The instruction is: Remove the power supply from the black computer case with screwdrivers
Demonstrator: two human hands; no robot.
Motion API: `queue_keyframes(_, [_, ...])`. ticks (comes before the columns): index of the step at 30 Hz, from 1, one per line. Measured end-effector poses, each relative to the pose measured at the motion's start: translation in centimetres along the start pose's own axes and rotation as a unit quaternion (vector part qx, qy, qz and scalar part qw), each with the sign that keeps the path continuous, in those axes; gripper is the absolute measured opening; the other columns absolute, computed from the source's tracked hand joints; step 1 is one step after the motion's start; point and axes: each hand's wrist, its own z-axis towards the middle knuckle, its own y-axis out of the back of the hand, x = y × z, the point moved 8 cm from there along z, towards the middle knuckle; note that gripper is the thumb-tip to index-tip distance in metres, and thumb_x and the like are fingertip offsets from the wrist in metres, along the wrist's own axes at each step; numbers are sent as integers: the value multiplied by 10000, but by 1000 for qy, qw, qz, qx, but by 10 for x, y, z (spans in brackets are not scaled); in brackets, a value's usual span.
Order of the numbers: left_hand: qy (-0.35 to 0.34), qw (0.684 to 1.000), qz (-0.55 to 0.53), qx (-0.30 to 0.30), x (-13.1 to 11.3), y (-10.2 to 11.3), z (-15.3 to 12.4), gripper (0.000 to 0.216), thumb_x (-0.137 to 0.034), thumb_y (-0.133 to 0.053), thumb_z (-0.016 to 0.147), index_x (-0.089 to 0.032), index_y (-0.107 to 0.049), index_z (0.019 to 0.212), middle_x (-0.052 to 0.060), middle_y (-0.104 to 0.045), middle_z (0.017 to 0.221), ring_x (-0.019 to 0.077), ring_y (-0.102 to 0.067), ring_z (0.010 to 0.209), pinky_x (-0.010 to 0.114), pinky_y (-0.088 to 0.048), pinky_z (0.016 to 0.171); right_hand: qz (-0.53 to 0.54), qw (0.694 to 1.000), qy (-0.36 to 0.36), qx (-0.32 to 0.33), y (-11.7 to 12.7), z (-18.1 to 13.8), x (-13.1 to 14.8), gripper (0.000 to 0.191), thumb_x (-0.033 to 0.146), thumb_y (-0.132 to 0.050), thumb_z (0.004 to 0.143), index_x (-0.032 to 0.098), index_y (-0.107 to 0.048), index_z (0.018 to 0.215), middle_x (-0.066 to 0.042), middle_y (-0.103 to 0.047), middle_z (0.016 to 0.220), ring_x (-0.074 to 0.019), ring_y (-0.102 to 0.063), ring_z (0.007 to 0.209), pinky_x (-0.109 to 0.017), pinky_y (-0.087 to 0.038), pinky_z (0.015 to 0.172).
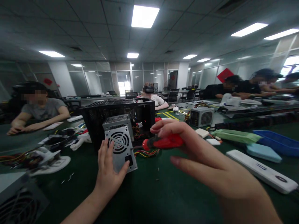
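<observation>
A silver computer power supply [119, 146] stands in front of a black computer case [93, 124], its vented face with fan grille and socket turned towards me. My left hand [108, 169] holds this face, fingers at its left side and thumb near the black socket. In my right hand [198, 149] is a red-handled screwdriver [168, 141], slightly blurred. Its shaft points left at the right edge of the metal face; whether the tip meets a screw cannot be made out. The right thumb is apart from the handle, below it. Coloured wires [148, 152] lie behind the shaft.
Small screws [70, 177] lie scattered on the green table [163, 199]. Another power supply [18, 196] is at the lower left, a third [202, 116] farther right. A white power strip [261, 171] and blue tray [277, 143] lie right. People sit around.
</observation>
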Motion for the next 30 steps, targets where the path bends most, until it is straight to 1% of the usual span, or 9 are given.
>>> queue_keyframes(5, [145,970,-194,4,44,-17,-24,886,-414,-577,949,-286,-53,1651,155,-177,1730,325,-240,1590,561,-271,1266,-123,990,65,19,10,-6,7,364,203,-601,943,269,-600,1301,-47,-720,1302,-200,-710,1192,-216,-635,888])
queue_keyframes(10, [189,916,-352,41,55,-39,-34,871,-512,-536,933,-223,-123,1644,181,-296,1689,338,-350,1544,538,-317,1251,-109,993,52,-14,8,-3,-3,285,334,-684,931,313,-674,1215,-19,-773,1201,-219,-785,990,-213,-668,734])
queue_keyframes(15, [192,915,-354,36,53,-41,-35,877,-530,-529,920,-201,-150,1639,179,-285,1695,342,-321,1557,539,-276,1269,-168,980,56,-87,10,0,1,304,488,-711,908,301,-698,1148,14,-815,1008,-206,-798,770,-232,-675,612])
queue_keyframes(19, [182,927,-325,44,53,-40,-35,884,-544,-489,938,-186,-97,1645,192,-288,1690,333,-333,1552,537,-311,1252,-172,969,-2,-177,8,-2,0,344,541,-769,844,307,-702,1087,27,-789,920,-195,-751,673,-287,-642,560])
queue_keyframes(21, [177,930,-318,47,53,-40,-34,873,-545,-476,946,-188,-94,1644,193,-297,1685,331,-345,1547,545,-325,1243,-185,954,-10,-236,4,-3,1,303,517,-781,837,295,-683,1020,26,-754,853,-186,-705,623,-313,-603,548])
queue_keyframes(24, [167,934,-313,46,52,-38,-33,863,-552,-477,946,-196,-112,1642,187,-289,1690,334,-339,1549,555,-297,1254,-201,921,46,-329,-5,-4,4,243,391,-815,804,271,-627,902,42,-662,731,-146,-618,554,-290,-528,491])
queue_keyframes(26, [164,938,-303,46,51,-38,-33,860,-558,-481,943,-200,-129,1642,179,-281,1696,332,-318,1559,547,-266,1270,-138,917,73,-366,-10,-3,-5,256,264,-804,785,282,-645,985,24,-681,842,-172,-686,702,-308,-589,586])
queue_keyframes(28, [163,940,-295,51,51,-38,-32,867,-565,-476,941,-199,-124,1644,177,-279,1697,331,-308,1563,542,-268,1271,-62,912,128,-385,-12,-2,-11,522,120,-786,742,320,-651,1206,-6,-702,1076,-206,-730,922,-349,-652,707])
queue_keyframes(30, [165,940,-291,60,51,-38,-32,878,-571,-469,939,-197,-107,1647,179,-277,1696,330,-318,1559,539,-293,1261,-17,911,177,-372,-12,-2,-12,704,17,-767,706,333,-627,1320,-15,-691,1152,-200,-743,935,-352,-674,733])
